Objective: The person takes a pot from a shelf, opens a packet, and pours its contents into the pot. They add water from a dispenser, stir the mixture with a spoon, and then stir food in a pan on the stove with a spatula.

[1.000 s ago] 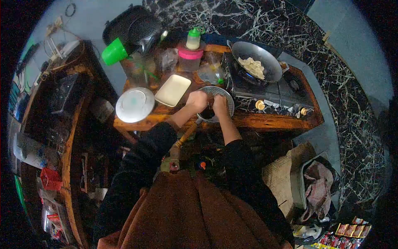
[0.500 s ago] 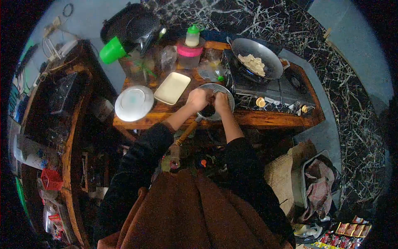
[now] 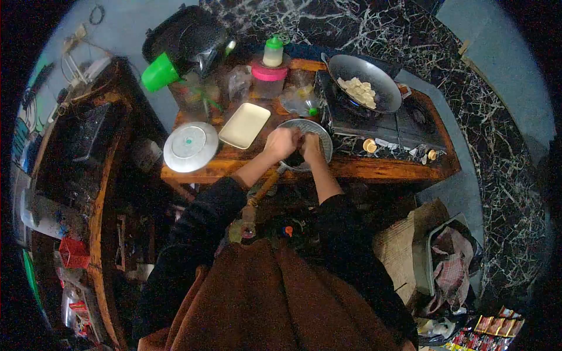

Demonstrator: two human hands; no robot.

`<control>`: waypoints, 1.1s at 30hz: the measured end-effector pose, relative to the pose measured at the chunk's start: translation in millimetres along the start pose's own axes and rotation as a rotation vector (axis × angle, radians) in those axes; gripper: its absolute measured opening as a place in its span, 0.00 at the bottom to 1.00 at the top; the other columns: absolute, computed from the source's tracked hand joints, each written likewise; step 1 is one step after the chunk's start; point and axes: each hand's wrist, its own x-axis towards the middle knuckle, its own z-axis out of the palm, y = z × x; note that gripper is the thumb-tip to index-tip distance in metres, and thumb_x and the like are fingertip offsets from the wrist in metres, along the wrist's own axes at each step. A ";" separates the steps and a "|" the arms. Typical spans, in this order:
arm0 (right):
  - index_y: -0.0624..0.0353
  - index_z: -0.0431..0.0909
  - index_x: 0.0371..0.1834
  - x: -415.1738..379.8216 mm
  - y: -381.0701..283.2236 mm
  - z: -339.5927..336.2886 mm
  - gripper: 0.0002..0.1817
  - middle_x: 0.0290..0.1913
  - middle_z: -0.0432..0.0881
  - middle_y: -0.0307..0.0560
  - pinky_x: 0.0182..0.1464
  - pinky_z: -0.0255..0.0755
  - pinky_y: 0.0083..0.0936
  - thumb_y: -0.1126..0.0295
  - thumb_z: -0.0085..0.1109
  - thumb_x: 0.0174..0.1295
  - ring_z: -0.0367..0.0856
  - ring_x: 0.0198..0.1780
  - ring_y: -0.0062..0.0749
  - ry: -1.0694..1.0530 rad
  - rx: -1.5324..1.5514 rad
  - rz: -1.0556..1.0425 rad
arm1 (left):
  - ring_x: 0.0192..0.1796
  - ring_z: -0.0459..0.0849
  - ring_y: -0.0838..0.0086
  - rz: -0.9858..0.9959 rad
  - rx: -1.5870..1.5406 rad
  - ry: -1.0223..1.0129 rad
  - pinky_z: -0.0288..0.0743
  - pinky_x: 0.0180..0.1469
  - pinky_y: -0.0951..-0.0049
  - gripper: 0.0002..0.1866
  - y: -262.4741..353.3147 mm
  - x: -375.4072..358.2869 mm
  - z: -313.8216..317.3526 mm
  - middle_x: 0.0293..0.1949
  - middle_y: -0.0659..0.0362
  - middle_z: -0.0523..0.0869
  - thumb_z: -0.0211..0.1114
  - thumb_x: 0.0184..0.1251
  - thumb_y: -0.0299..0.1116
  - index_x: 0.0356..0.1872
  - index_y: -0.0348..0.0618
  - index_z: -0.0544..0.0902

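Note:
My left hand [image 3: 281, 143] and my right hand [image 3: 309, 146] are pressed together over a round metal strainer [image 3: 319, 133] that lies on the wooden table [image 3: 351, 167]. Both hands are curled closed around something small and dark between them; I cannot tell what it is. The strainer's wooden handle [image 3: 266, 186] sticks out over the table's front edge toward my body.
A wok with pale food pieces [image 3: 363, 86] sits on a gas stove [image 3: 386, 126] at the right. A cream rectangular plate [image 3: 244, 126] and a round white plate [image 3: 190, 146] lie to the left. Jars, a green cup [image 3: 159, 72] and a bottle stand behind.
Both hands have drawn closer together over the strainer and stayed there. Nothing else on the table has moved.

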 end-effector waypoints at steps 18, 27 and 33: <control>0.65 0.72 0.23 20.3 4.4 -3.3 0.05 0.24 0.74 0.58 0.31 0.67 0.36 0.77 0.53 0.40 0.73 0.30 0.51 0.210 -0.236 -0.367 | 0.31 0.74 0.52 -0.036 -0.350 0.166 0.68 0.31 0.62 0.07 1.5 9.6 7.2 0.26 0.45 0.75 0.55 0.52 0.31 0.27 0.38 0.77; 0.65 0.71 0.23 34.2 15.1 7.3 0.06 0.26 0.74 0.58 0.31 0.66 0.35 0.75 0.53 0.40 0.74 0.30 0.49 0.142 -0.221 -0.220 | 0.15 0.61 0.61 -0.033 -0.398 0.189 0.62 0.21 0.68 0.13 10.0 6.3 -3.3 0.14 0.45 0.68 0.55 0.56 0.37 0.24 0.35 0.75; 0.65 0.70 0.22 25.2 12.8 2.5 0.07 0.22 0.73 0.58 0.29 0.66 0.36 0.72 0.52 0.43 0.73 0.26 0.49 0.137 -0.289 -0.301 | 0.16 0.61 0.58 -0.049 -0.409 0.208 0.62 0.21 0.67 0.14 8.8 3.4 0.2 0.15 0.44 0.68 0.55 0.56 0.37 0.21 0.34 0.74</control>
